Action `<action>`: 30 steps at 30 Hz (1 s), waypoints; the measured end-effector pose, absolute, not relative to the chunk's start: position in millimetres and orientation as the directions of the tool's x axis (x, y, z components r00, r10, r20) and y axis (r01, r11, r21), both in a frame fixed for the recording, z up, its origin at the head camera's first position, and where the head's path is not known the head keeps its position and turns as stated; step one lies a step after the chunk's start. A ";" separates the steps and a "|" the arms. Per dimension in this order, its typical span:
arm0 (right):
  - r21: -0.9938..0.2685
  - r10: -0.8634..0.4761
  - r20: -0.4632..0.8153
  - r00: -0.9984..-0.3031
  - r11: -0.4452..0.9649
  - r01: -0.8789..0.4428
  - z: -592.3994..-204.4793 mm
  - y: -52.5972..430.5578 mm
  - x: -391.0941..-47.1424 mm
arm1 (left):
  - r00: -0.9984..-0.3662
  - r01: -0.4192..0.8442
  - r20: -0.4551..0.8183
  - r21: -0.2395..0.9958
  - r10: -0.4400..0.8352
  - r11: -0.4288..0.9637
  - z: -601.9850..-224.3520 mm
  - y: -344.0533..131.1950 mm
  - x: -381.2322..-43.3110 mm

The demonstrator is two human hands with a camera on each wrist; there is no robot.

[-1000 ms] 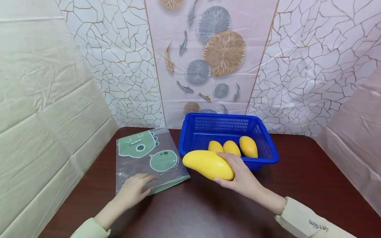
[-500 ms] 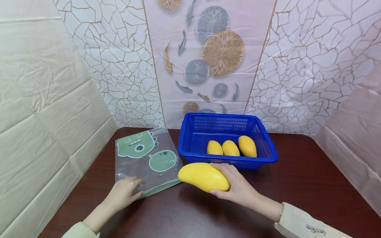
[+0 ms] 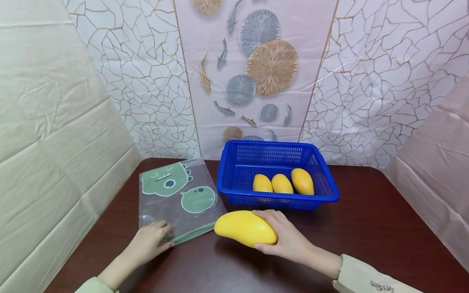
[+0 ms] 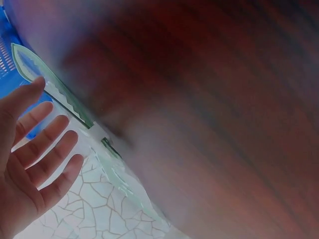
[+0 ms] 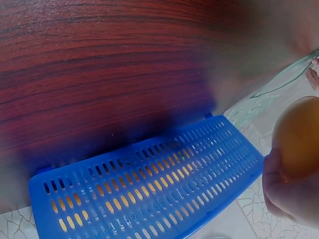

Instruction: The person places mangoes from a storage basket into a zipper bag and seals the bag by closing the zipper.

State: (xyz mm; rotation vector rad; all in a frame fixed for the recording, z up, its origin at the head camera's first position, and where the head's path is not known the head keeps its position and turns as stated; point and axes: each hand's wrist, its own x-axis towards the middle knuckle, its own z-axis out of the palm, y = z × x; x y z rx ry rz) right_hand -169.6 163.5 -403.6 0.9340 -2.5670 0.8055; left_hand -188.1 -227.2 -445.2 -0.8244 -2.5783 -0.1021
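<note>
My right hand (image 3: 283,237) grips a yellow mango (image 3: 242,228) from its right end, above the table in front of the basket. In the right wrist view, the mango (image 5: 299,142) shows at the right edge. A clear zip bag (image 3: 198,223) with green cartoon prints lies flat at the left. My left hand (image 3: 149,241) is at the bag's near left corner, fingers loosely bent. The left wrist view shows that hand (image 4: 37,154) with fingers spread beside the bag's green zip edge (image 4: 65,94), whose two sides stand apart at one end. Whether the fingers touch the bag cannot be told.
A blue plastic basket (image 3: 275,197) stands at the back of the dark wooden table (image 3: 370,219). Three mangoes (image 3: 282,184) lie inside it, along its near side. Patterned cloth (image 3: 157,81) hangs behind, with pale cloth walls at both sides.
The right hand has carried the mango away from the basket's near rim, toward the person and slightly left. My left hand has drawn back left along the bag's near edge.
</note>
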 end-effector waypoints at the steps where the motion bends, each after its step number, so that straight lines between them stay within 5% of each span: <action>1: -0.404 -0.496 0.444 -0.746 0.632 -0.661 -404.0 163.6 -169.5 | -0.741 0.570 0.402 -0.045 0.537 0.820 -444.0 -226.2 -188.7; 8: -0.417 -0.517 0.432 -0.739 0.613 -0.672 -407.7 161.8 -168.9 | -0.778 0.556 0.348 -0.006 0.523 0.831 -440.9 -221.4 -188.0; 30: -0.397 -0.598 0.316 -0.736 0.622 -0.675 -408.2 133.5 -167.6 | -0.692 0.570 0.532 -0.012 0.488 0.821 -435.3 -216.0 -187.1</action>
